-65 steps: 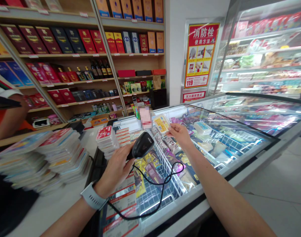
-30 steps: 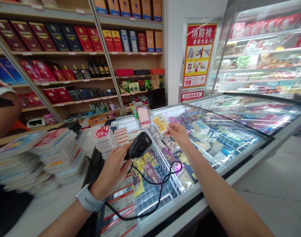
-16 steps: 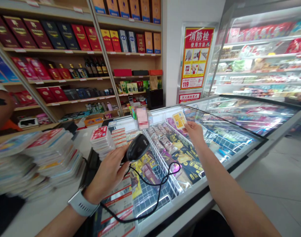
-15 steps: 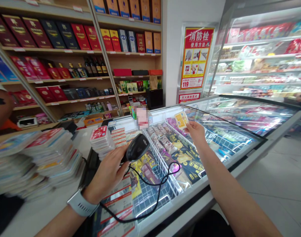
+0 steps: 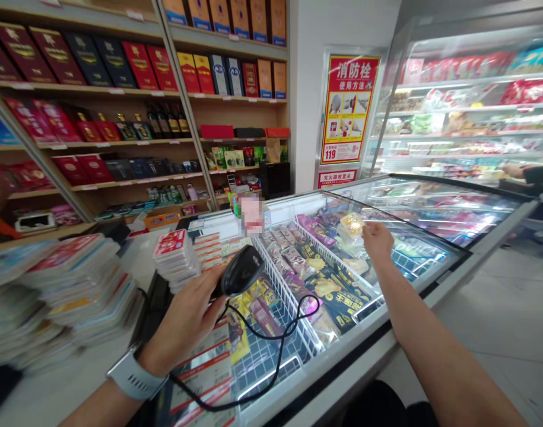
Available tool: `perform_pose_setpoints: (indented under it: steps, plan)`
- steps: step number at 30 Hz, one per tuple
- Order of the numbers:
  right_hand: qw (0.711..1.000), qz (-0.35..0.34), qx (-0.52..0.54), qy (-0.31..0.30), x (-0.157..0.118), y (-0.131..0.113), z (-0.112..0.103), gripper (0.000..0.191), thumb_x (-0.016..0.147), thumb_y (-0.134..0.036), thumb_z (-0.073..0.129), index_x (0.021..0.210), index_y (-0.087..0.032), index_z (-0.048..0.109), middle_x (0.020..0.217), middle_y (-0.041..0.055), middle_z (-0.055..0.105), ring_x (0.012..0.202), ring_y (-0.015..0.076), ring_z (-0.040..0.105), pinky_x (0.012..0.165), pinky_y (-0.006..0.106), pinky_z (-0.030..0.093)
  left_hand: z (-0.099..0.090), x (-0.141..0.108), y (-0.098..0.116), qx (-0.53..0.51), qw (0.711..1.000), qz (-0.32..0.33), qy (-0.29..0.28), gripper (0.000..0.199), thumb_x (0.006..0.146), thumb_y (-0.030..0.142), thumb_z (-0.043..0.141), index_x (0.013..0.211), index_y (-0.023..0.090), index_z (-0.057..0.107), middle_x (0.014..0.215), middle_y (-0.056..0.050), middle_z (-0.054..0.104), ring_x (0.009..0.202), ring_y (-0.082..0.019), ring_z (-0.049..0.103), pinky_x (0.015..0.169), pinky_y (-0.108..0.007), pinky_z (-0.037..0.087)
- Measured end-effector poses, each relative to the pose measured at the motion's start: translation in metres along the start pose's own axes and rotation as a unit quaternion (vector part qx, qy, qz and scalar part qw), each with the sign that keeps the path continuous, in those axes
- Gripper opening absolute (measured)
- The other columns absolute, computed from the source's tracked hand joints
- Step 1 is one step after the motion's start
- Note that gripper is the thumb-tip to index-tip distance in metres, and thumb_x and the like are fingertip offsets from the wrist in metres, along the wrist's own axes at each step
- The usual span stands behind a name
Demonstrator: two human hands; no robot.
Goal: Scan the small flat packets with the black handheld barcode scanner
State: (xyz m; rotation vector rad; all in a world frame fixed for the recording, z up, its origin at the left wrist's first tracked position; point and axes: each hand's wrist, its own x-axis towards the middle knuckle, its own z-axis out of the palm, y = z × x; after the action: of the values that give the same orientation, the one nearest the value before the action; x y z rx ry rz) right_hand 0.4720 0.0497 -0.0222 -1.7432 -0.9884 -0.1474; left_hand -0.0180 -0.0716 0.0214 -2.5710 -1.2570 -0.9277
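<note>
Packet [image 5: 352,225] is pinched in my right hand [image 5: 377,242], thumb and fingertips pressed together at its lower edge, out over the freezer [image 5: 413,302]. Against the last view, it has moved right across the glass, farther from the scanner [image 5: 242,273], and my right arm now reaches deeper over the freezer. My left hand [image 5: 182,320] stays closed around the scanner's grip, fingers curled, near the freezer's left end, with the scanner's nose angled up and away from me. The gap between the two hands has widened, and the air above the glass there is open for moving. The cable [image 5: 278,356] loops from the scanner over the freezer and drops past its near rim, so it lies low across that gap. Stacks of cards [image 5: 78,290] crowd the left end of the freezer, the nearest just beside the scanner. Another person's hand [image 5: 514,171] rests beyond the far end, well apart from mine.
</note>
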Motion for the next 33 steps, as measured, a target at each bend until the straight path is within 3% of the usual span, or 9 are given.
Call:
perform_pose_setpoints:
  steps: [12, 16, 19, 23, 33]
  plan:
    - [0.998, 0.053, -0.029, 0.015, 0.001, 0.007, 0.002, 0.033, 0.075, -0.035, 0.049, 0.089, -0.014, 0.072, 0.081, 0.0116, 0.071, 0.08, 0.027, 0.063, 0.081, 0.04, 0.046, 0.003, -0.004, -0.005, -0.002, 1.0, -0.008, -0.015, 0.048, 0.092, 0.032, 0.049, 0.138, 0.02, 0.042, 0.128, -0.011, 0.06, 0.114, -0.026, 0.059, 0.1, -0.041, 0.047]
    - [0.997, -0.032, -0.077, 0.008, -0.008, -0.002, 0.001, 0.054, 0.075, -0.052, 0.058, 0.111, -0.014, 0.066, 0.111, 0.0174, 0.065, 0.111, 0.0325, 0.053, 0.095, 0.045, 0.04, 0.003, -0.004, -0.006, -0.001, 1.0, -0.009, -0.015, 0.049, 0.092, 0.034, 0.049, 0.138, 0.019, 0.041, 0.128, -0.012, 0.06, 0.114, -0.027, 0.059, 0.099, -0.042, 0.047]
    - [0.987, -0.087, -0.119, -0.056, -0.017, -0.006, 0.003, 0.074, 0.07, -0.059, 0.064, 0.129, -0.016, 0.055, 0.129, 0.0188, 0.054, 0.122, 0.0351, 0.045, 0.099, 0.048, 0.037, 0.002, -0.004, -0.006, -0.002, 1.0, -0.005, -0.02, 0.048, 0.093, 0.033, 0.048, 0.138, 0.019, 0.04, 0.128, -0.013, 0.059, 0.113, -0.027, 0.059, 0.099, -0.043, 0.048]
    - [0.979, -0.076, -0.141, -0.126, -0.021, -0.001, 0.007, 0.067, 0.076, -0.049, 0.063, 0.134, -0.016, 0.05, 0.124, 0.0171, 0.057, 0.116, 0.0331, 0.05, 0.096, 0.045, 0.04, 0.001, -0.002, -0.005, -0.004, 1.0, -0.005, -0.015, 0.049, 0.093, 0.033, 0.047, 0.139, 0.019, 0.039, 0.128, -0.013, 0.059, 0.114, -0.027, 0.059, 0.099, -0.043, 0.047]
    - [0.979, -0.033, -0.164, -0.118, -0.02, -0.003, 0.004, 0.065, 0.08, -0.045, 0.06, 0.137, -0.017, 0.047, 0.115, 0.0167, 0.058, 0.105, 0.0314, 0.058, 0.088, 0.041, 0.044, 0.0, -0.003, -0.003, -0.005, 1.0, -0.022, -0.019, 0.049, 0.093, 0.033, 0.048, 0.14, 0.02, 0.039, 0.129, -0.011, 0.059, 0.116, -0.026, 0.058, 0.101, -0.041, 0.046]
